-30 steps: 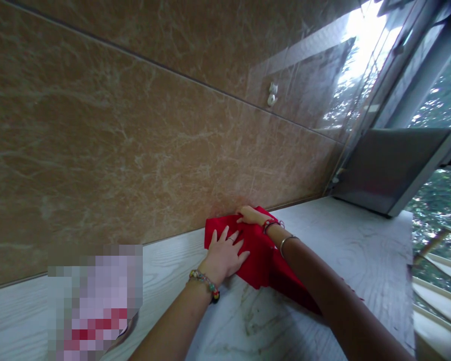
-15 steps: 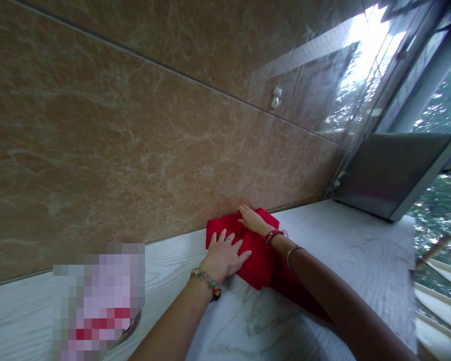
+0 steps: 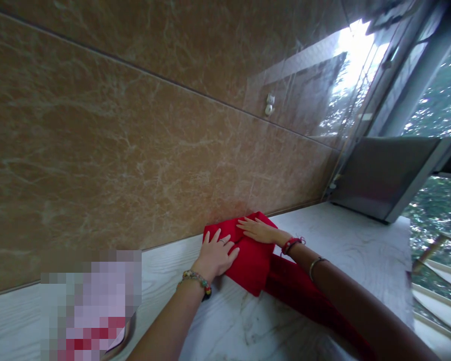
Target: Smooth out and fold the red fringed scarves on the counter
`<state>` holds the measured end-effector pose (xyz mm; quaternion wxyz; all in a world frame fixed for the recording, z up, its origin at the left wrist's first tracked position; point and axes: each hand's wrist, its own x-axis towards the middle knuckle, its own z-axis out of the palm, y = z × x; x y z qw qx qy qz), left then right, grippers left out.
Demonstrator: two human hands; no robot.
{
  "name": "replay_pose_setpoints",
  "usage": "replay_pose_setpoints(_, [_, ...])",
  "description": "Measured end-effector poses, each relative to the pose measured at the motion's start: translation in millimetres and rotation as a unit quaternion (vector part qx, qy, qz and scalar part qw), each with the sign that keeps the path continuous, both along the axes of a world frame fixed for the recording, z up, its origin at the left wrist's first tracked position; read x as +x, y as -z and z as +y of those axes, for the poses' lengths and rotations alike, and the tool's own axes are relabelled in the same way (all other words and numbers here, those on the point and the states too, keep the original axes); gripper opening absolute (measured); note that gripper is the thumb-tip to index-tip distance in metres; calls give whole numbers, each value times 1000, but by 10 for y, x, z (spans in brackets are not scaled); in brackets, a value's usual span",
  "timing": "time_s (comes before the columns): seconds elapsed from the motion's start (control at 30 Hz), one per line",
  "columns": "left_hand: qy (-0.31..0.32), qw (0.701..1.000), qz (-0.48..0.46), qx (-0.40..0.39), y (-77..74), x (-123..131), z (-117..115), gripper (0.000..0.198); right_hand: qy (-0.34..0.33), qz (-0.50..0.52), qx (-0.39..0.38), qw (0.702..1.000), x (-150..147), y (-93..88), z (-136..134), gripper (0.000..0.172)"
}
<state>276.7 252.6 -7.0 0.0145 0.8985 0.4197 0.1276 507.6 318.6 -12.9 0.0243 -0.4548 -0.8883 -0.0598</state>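
Observation:
A red cloth (image 3: 251, 273) lies on a white, grey-veined surface close against the brown wall, and a darker length of it trails toward the lower right under my right forearm. My left hand (image 3: 213, 254) rests palm down on the cloth's left part, fingers spread, a ring on one finger and a beaded bracelet at the wrist. Flat on the upper right part of the cloth lies my right hand (image 3: 261, 230), its fingers stretched out to the left. A red bracelet and a metal bangle sit on that arm.
The brown marbled wall (image 3: 116, 150) rises along the far edge, with a small white fitting (image 3: 269, 104) on it. A grey box-like panel (image 3: 387, 175) stands at the right end. Lower left, a pixelated pinkish object (image 3: 97, 301) sits on the white surface (image 3: 323, 245).
My right hand has slid down from the cloth's far edge and lies flatter across it. More of the trailing red cloth shows. My left hand stays spread on the cloth; the view has shifted slightly.

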Motion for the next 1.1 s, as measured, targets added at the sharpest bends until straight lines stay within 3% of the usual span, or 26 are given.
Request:
replay_pose_setpoints(0.2, [-39,999,3,-10,-27,60,-31,50,-23,30,-4,999,32,-60,-196,40])
replay_pose_setpoints(0.4, [24,1000,3,15,-67,46,-17,45,-52,19,-16,998,38,-43,-202,40])
replay_pose_setpoints(0.57, [-36,999,-8,-11,-90,35,-66,45,-53,20,4,998,61,-38,-236,41])
replay_pose_setpoints(0.8, [-14,997,-45,53,30,41,-61,42,77,70,18,994,226,6,-319,58])
replay_pose_setpoints(0.93, [-5,997,-72,-3,-34,86,-81,55,162,106,36,980,368,60,-120,60])
replay_pose_setpoints(1.1, [-6,997,0,-83,-93,123,-148,61,208,129,48,968,379,125,142,53])
